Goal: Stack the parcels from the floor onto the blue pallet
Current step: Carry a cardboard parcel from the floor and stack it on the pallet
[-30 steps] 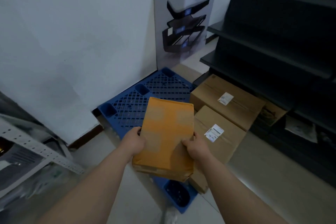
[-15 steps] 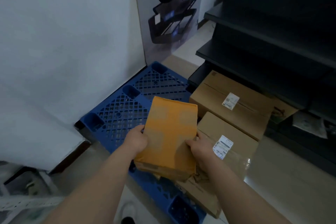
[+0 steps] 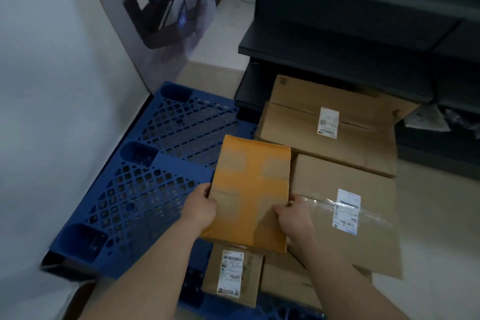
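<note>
As the left hand (image 3: pixel 200 209) and right hand (image 3: pixel 293 218) clutch its side edges, the flat orange-brown paper parcel (image 3: pixel 250 189) hangs face-up over the blue plastic lattice pallet (image 3: pixel 161 176). Beyond the right hand, brown cardboard boxes (image 3: pixel 345 205) crowd the space, so the bare grid by the left hand probably suits it.

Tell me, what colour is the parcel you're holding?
The parcel is orange-yellow; the head view shows it best.

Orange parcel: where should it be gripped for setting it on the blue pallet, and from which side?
Grip the orange parcel by its two long edges near the near end, one hand from each side, as the left hand and right hand do. It is shallow, oblong and face up, so the sides are open.
</note>
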